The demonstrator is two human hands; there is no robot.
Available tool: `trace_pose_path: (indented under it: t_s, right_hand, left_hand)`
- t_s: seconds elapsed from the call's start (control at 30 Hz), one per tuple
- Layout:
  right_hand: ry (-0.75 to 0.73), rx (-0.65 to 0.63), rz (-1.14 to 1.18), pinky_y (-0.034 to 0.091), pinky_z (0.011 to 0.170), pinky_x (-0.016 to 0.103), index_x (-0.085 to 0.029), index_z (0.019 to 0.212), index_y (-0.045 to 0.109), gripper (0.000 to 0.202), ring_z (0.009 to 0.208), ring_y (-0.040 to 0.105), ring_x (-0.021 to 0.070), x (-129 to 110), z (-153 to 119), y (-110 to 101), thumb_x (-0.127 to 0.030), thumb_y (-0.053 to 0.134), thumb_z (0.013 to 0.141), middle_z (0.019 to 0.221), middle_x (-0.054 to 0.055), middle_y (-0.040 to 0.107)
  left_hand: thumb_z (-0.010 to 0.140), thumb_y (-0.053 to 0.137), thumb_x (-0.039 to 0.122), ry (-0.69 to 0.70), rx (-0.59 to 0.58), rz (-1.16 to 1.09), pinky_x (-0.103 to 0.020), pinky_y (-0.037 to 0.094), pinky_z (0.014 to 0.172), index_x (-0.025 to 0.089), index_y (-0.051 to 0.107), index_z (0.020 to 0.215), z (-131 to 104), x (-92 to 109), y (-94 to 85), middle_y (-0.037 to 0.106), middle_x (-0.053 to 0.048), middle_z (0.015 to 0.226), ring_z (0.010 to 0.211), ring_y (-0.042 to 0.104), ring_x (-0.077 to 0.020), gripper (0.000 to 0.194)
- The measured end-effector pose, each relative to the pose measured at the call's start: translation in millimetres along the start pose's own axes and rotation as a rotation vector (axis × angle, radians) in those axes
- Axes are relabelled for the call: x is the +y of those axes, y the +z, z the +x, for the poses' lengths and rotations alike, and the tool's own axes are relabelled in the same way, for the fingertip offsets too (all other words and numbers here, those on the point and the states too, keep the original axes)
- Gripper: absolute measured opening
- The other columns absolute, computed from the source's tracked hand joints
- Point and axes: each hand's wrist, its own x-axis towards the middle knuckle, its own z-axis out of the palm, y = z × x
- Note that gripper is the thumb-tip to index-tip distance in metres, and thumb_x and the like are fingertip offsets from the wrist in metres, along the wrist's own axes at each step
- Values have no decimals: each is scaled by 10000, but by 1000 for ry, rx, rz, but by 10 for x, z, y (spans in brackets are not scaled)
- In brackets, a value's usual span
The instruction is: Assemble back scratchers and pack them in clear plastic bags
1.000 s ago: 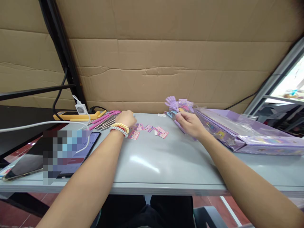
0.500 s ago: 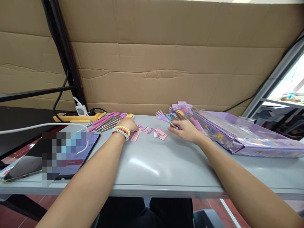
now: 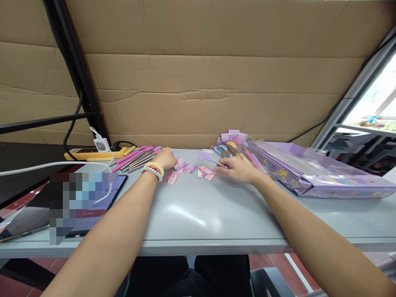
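My right hand (image 3: 236,168) is closed on the handle of a purple back scratcher (image 3: 204,156), whose hand-shaped head points away to the left just over the table. At the left, my left hand (image 3: 165,158) reaches down at the right end of a row of back scratchers (image 3: 140,159) with metal rods and pink, purple and yellow parts. Its fingers are hidden from view. Small pink and purple printed cards (image 3: 206,173) lie between my hands. Beyond my right hand, several bagged back scratchers (image 3: 239,149) with card tops lie in a pile.
A purple printed box (image 3: 343,185) with clear plastic stands at the right. To the left are a tablet (image 3: 116,185), a white cable and a yellow power strip (image 3: 89,154) with a charger. Cardboard (image 3: 201,74) closes off the back of the grey table (image 3: 185,218).
The purple back scratcher's head has dropped a little and moved left. More of a printed card now shows beside my left hand. The view has shifted slightly.
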Motion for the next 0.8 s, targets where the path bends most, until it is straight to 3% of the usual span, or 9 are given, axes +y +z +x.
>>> trace_pose_path:
  t_s: [0.2, 0.33, 0.57, 0.67, 0.8]
  right_hand:
    - [37, 7, 26, 329, 596, 254, -177, 861, 532, 305, 689, 500, 152, 31, 17, 8, -462, 430, 820, 812, 50, 593]
    - [28, 4, 0, 320, 581, 252, -172, 850, 542, 294, 670, 498, 151, 49, 24, 16, -445, 443, 810, 790, 54, 599]
    - [-11, -4, 1, 298, 558, 248, -187, 763, 552, 340, 615, 464, 131, 21, 5, 1, -482, 401, 838, 690, 17, 566]
    - [-12, -16, 23, 296, 557, 247, -189, 742, 551, 358, 594, 450, 122, 9, -6, -5, -491, 390, 845, 652, 2, 539]
    - [-24, -37, 63, 299, 556, 249, -193, 764, 579, 390, 586, 436, 120, 15, -6, -4, -508, 367, 854, 632, -7, 518]
  left_hand:
    - [708, 568, 215, 129, 42, -248, -225, 444, 635, 159, 635, 693, -14, 33, 25, 698, -48, 782, 751, 622, -158, 89]
    - [696, 608, 263, 141, 10, -291, -223, 435, 608, 160, 642, 686, -11, 27, 37, 688, -35, 740, 682, 601, -141, 109]
    - [713, 591, 406, 215, -40, -109, -229, 430, 599, 191, 658, 700, -14, 34, 110, 695, -27, 724, 681, 615, -152, 225]
    - [767, 505, 443, 153, 60, -13, -264, 452, 670, 199, 670, 732, -27, 42, 94, 708, -59, 819, 785, 632, -192, 297]
    - [751, 496, 322, -39, 177, 126, -348, 472, 735, 178, 680, 836, -59, 35, 43, 683, -136, 979, 937, 620, -286, 248]
